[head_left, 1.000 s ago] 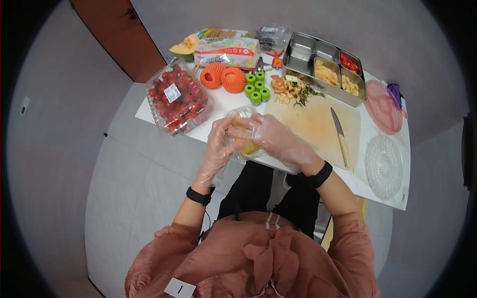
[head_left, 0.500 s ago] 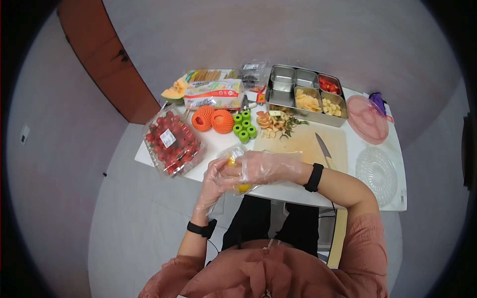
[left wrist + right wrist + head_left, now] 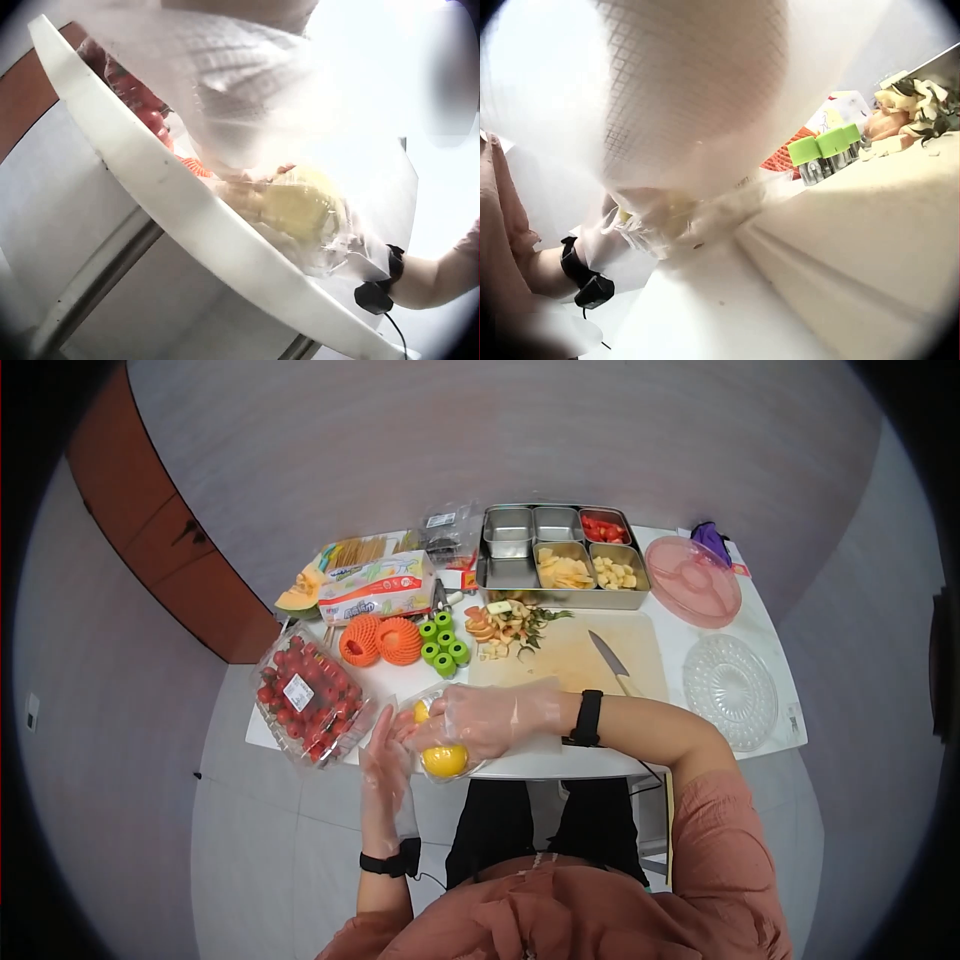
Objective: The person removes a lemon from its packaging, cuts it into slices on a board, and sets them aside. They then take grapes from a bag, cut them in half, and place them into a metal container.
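Both hands wear clear, loose plastic gloves. At the table's front edge sits a clear plastic pack of lemons (image 3: 445,761), its yellow fruit showing on either side of my right hand (image 3: 485,722). That hand reaches across the pack from the right, fingers bent over it and gripping it. My left hand (image 3: 384,760) stands upright along the pack's left side, fingers fairly straight. In the left wrist view a lemon (image 3: 304,208) shows through the plastic near the table edge. The right wrist view has the glove hiding most of the pack.
Left of the hands lies a clear box of strawberries (image 3: 310,700). Behind are orange foam-netted fruits (image 3: 399,641), green-capped bottles (image 3: 446,640) and peelings (image 3: 505,622). A knife (image 3: 606,653) rests on the cutting board (image 3: 640,635); a steel tray (image 3: 600,598) of cut fruit stands behind, plastic plates (image 3: 730,692) at right.
The head view has tilted up and turned right. The left hand's fingers, bent round the pack before, have straightened at its side. The right hand has come further across the pack, which sits at the table edge.
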Action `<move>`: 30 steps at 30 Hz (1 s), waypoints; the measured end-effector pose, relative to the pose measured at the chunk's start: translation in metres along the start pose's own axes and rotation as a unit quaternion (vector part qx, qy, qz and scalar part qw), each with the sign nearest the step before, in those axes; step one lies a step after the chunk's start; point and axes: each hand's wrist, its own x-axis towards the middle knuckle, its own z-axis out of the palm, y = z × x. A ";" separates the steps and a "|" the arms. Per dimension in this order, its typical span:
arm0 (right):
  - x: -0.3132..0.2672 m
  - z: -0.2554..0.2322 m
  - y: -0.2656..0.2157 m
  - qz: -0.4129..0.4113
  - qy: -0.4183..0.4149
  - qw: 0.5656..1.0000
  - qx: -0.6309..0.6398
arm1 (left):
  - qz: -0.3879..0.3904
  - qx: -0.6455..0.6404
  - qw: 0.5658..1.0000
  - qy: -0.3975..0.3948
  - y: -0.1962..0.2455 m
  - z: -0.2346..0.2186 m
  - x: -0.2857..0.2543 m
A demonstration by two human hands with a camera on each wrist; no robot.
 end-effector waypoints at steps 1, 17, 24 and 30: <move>0.001 0.000 0.001 0.001 0.001 1.000 0.000 | 0.006 0.013 1.000 0.010 0.001 0.001 0.001; -0.011 0.014 0.008 0.048 0.074 0.985 0.149 | -0.150 0.030 0.964 0.217 0.019 0.058 -0.052; -0.010 0.017 0.002 0.057 0.140 0.975 0.162 | -0.176 0.001 0.966 0.190 0.019 0.056 -0.048; -0.013 0.027 0.004 0.081 0.101 0.969 0.210 | -0.175 -0.014 0.967 0.182 0.018 0.060 -0.053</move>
